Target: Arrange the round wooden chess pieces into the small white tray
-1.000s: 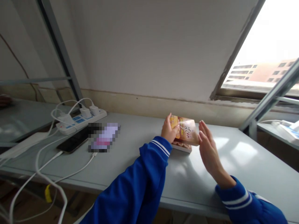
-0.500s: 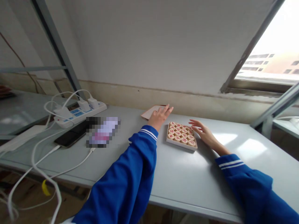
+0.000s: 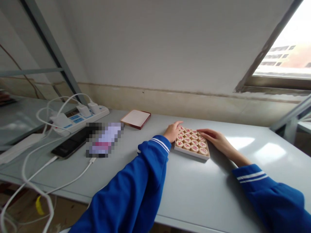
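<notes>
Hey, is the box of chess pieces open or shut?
Open. The tray is uncovered, with its round pieces showing on top, and what looks like its lid lies apart on the table.

Wooden xiangqi pieces (image 3: pixel 191 141) fill a shallow tray (image 3: pixel 190 153).

One pixelated object (image 3: pixel 104 139), unidentifiable

We were in a plain office-type workroom. It showed in the scuffed painted wall (image 3: pixel 157 48), long grey table (image 3: pixel 218 194), steel shelf upright (image 3: pixel 51 55), power strip (image 3: pixel 80 119) loaded with chargers (image 3: pixel 84 111), and a window (image 3: pixel 282 55) looking out on a multi-storey building (image 3: pixel 284 58).
</notes>
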A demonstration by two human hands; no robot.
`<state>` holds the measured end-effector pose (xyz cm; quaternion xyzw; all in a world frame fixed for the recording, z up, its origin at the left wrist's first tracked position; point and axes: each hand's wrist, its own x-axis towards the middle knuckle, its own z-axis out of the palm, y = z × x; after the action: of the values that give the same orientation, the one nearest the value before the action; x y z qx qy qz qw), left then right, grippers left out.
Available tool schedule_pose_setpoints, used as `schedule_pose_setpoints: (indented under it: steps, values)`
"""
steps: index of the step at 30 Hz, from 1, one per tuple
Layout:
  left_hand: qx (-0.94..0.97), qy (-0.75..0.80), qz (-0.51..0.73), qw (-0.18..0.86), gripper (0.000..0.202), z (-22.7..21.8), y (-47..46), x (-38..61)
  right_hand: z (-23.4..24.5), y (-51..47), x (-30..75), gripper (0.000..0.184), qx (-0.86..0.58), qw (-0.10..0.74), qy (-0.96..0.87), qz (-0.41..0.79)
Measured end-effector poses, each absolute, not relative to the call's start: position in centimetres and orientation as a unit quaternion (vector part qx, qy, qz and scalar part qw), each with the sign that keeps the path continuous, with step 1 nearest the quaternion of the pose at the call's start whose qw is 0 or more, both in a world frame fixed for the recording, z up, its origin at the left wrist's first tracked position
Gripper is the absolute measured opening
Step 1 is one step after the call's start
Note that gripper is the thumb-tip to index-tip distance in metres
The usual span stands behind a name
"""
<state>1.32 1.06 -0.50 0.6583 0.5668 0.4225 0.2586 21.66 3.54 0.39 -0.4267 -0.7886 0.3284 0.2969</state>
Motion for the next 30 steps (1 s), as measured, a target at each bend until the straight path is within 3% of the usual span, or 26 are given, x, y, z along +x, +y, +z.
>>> schedule_pose_setpoints:
  steps: [10,14,19,25,27,30]
  values:
    - [0.632,0.564,0.444,0.293,0.031,-0.7,1.3,1.2,0.8,3.4,22.0,0.033,-0.413,0.398,-0.776,0.263]
    - [0.642,0.589,0.426,0.246,0.032,-0.4,1.1,1.1,1.0,4.2,23.1,0.036,-0.433,0.477,-0.696,0.317]
    - [0.660,0.623,0.375,0.188,0.026,0.0,0.9,1.1,-0.7,6.8,25.7,0.044,-0.472,0.421,-0.686,0.360]
    - [0.668,0.618,0.373,0.183,0.030,-0.1,0.9,1.2,-0.7,7.2,25.7,0.045,-0.531,0.367,-0.764,-0.017]
    - [0.664,0.615,0.380,0.191,0.030,-0.1,1.0,1.2,0.0,6.4,24.8,0.043,-0.482,0.378,-0.789,-0.044]
    - [0.658,0.605,0.394,0.215,0.028,-0.2,1.0,1.2,0.9,5.0,23.2,0.037,-0.389,0.311,-0.867,0.009]
